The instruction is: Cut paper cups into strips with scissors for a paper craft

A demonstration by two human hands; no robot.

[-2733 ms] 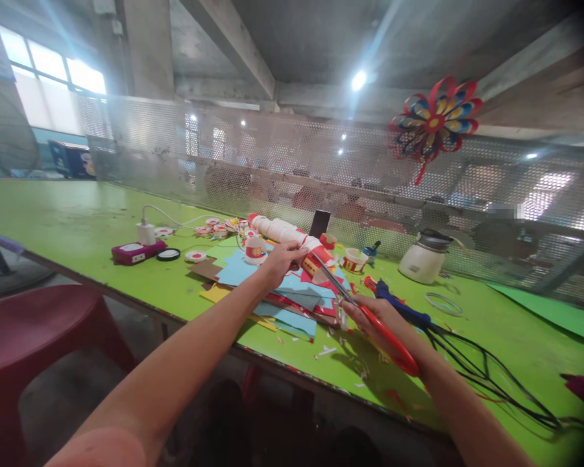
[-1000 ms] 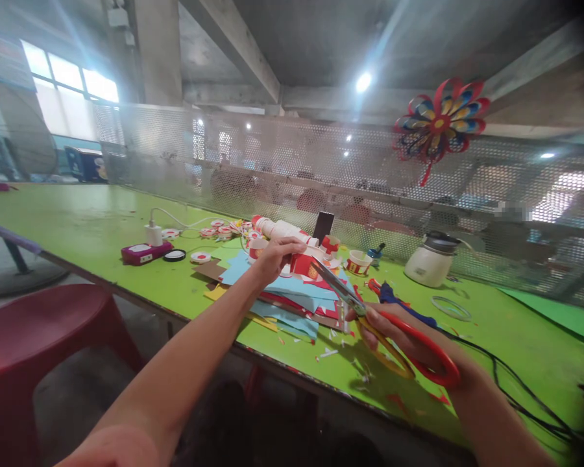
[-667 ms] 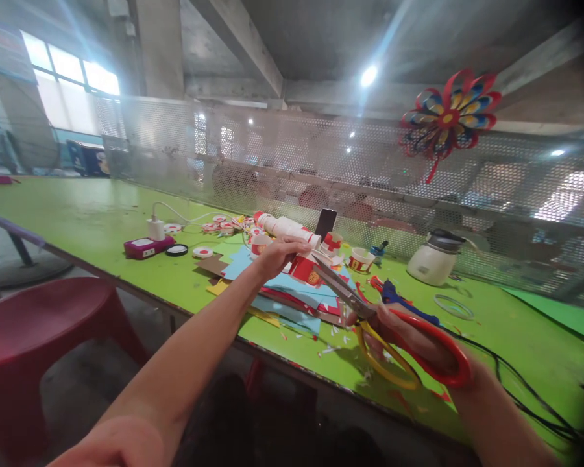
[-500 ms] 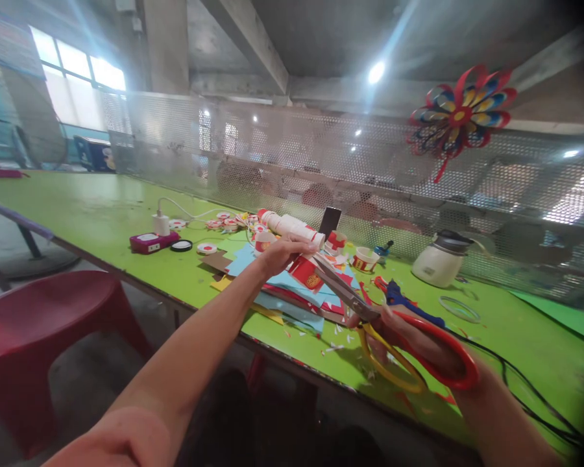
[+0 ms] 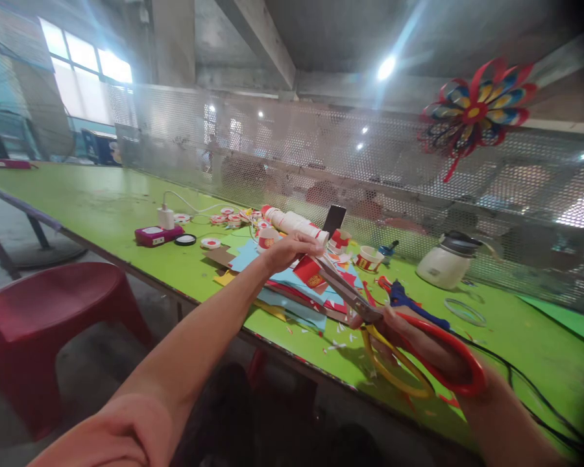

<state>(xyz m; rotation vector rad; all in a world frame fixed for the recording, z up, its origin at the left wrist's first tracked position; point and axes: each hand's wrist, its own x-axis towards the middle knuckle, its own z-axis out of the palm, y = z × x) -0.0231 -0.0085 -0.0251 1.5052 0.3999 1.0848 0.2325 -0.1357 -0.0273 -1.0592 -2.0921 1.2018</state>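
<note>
Well, scissors (image 5: 366, 312) in R hand (image 5: 413, 338), pointing fwd-L, long axis diag

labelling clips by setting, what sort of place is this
Probably a craft workroom: scissors in the right hand, coloured sheets piled on a green table, and small scraps scattered about.

I hold the red paper (image 5: 311, 275) (gold print showing) tilted in my left hand (image 5: 292, 250); the scissors (image 5: 366, 311), one loop red, one yellow, reach its edge from my right hand (image 5: 431, 346).
</note>
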